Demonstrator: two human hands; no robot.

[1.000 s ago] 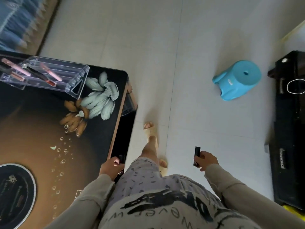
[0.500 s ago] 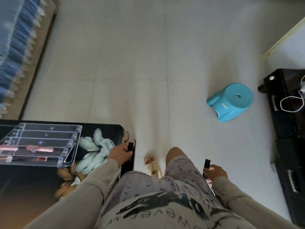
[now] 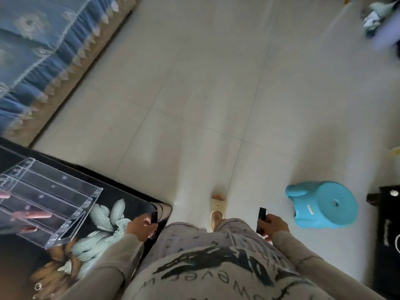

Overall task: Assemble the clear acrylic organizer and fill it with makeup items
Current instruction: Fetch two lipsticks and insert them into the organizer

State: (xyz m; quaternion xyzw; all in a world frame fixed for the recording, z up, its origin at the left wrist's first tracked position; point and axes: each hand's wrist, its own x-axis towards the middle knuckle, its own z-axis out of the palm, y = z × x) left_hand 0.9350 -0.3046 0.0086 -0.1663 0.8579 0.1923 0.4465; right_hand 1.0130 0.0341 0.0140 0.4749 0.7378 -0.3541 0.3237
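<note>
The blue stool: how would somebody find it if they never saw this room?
Start at the pale tiled floor, on the person's right side. There, just past the right hand gripping a black tube and before the black cabinet, sits the stool. It is the only bright turquoise thing, round-topped with a small hole in the middle.

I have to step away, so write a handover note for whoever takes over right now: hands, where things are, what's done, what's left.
The left hand grips a small black item above the table corner.
The right hand grips a black tube out over the floor, clear of the table.
Done: the organizer looks assembled, on the table to the person's left, with pink tubes lying in its compartments.
Left: both black items probably go into the organizer.
</note>
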